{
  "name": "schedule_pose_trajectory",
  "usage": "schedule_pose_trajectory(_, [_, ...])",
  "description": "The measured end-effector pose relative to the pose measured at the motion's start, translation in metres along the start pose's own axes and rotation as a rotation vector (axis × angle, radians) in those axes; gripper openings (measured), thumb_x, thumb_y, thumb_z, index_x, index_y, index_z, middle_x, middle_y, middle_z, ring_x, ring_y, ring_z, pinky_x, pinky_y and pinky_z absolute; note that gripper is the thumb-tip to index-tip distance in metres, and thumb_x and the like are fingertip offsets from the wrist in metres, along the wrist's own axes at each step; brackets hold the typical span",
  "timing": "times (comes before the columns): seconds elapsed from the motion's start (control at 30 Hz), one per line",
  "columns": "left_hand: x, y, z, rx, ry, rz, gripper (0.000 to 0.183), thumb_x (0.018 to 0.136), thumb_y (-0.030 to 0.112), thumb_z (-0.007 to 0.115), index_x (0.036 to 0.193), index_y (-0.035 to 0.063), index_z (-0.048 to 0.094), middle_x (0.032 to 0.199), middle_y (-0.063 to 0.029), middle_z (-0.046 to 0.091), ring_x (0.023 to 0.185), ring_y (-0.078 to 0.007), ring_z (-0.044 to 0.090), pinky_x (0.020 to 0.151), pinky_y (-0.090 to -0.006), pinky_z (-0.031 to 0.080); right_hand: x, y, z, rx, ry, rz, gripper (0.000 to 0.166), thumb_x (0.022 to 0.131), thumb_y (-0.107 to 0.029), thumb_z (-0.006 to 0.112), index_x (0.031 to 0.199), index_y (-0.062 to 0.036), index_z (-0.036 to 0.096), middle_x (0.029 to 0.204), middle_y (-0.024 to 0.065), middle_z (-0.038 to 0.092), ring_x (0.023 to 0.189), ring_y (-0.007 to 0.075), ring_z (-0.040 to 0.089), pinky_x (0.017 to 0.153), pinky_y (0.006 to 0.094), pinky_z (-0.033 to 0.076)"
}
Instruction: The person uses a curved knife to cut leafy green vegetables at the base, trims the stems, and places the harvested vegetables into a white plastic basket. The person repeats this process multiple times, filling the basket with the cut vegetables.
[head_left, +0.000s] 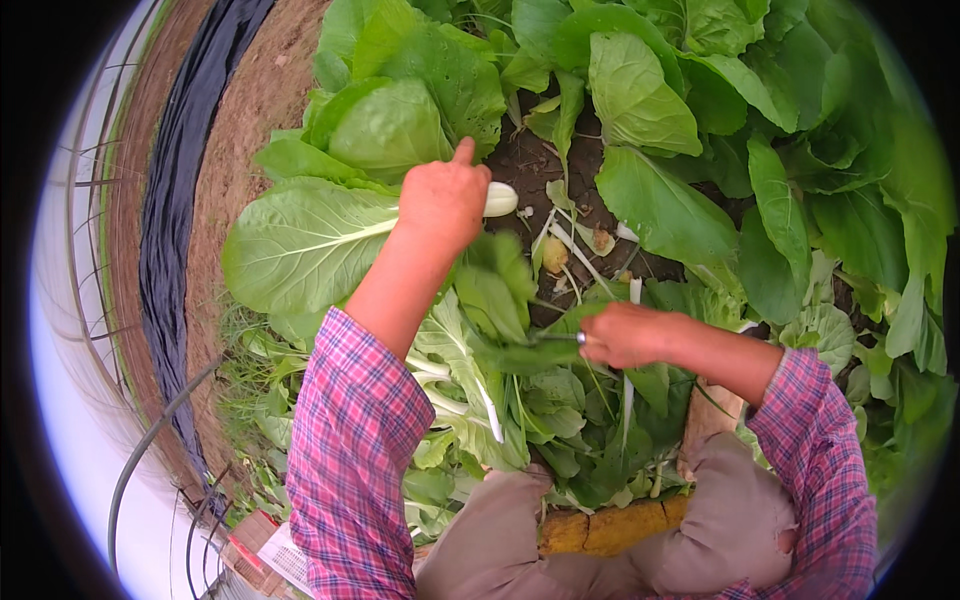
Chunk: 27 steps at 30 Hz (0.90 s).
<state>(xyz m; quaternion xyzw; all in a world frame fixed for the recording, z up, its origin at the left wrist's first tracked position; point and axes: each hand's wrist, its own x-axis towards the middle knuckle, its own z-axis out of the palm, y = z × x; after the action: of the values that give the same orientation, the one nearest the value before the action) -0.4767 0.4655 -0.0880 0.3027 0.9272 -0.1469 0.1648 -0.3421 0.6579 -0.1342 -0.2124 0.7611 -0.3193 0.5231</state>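
Observation:
My left hand (446, 199) grips a head of bok choy (315, 232) near its base, index finger extended. The pale cut-looking stem end (501, 200) pokes out on the right of the fist, and broad leaves spread to the left. Lower and to the right, my right hand (626, 335) is closed around a small knife (559, 337). A metal ferrule shows at its grip; the blade is thin and partly lost among blurred green leaves (491, 300). Loose leaves with white stalks (487, 405) lie beneath both hands, in front of my knees.
Rooted leafy plants (667, 202) crowd the far side and right. Bare soil (551, 165) with scraps and yellowed leaf bits (555, 255) lies between. Black plastic film (169, 247) and hoops (150, 435) run along the left. A cardboard box (251, 540) and a yellow block (607, 525) sit low.

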Motion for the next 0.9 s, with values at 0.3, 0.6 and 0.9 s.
schedule_pose_trajectory(0.3, [-0.055, -0.039, 0.080, 0.010, 0.046, -0.209, 0.019, 0.065, 0.007, 0.062, 0.082, 0.0095, 0.054, 0.132, -0.0158, 0.040, 0.061, -0.0259, 0.063, 0.053, -0.0370, 0.051, 0.056, 0.004, -0.049, 0.627, 0.407, 0.136, 0.034, 0.091, -0.036, 0.046, 0.081, -0.0036, 0.048, 0.056, 0.0018, 0.047, 0.041, 0.0112, 0.050, 0.035, 0.0278, 0.040])
schedule_pose_trajectory(0.6, [-0.071, -0.047, 0.108, -0.094, 0.042, -0.253, 0.026, 0.061, 0.004, 0.063, 0.084, 0.0104, 0.053, 0.129, -0.0127, 0.038, 0.057, -0.0259, 0.062, 0.051, -0.0359, 0.050, 0.139, 0.001, -0.055, 0.784, 0.510, 0.166, 0.040, 0.092, -0.037, 0.042, 0.077, -0.0004, 0.043, 0.055, 0.0039, 0.046, 0.037, 0.0131, 0.046, 0.032, 0.0296, 0.038])
schedule_pose_trajectory(0.9, [-0.058, -0.042, 0.106, -0.099, 0.031, -0.230, 0.025, 0.059, 0.001, 0.061, 0.081, 0.0088, 0.052, 0.136, -0.0192, 0.034, 0.057, -0.0274, 0.062, 0.050, -0.0361, 0.050, 0.152, 0.003, -0.055, 0.840, 0.447, 0.175, 0.033, 0.093, -0.031, 0.042, 0.078, -0.0012, 0.043, 0.054, 0.0031, 0.044, 0.036, 0.0120, 0.043, 0.033, 0.0282, 0.038])
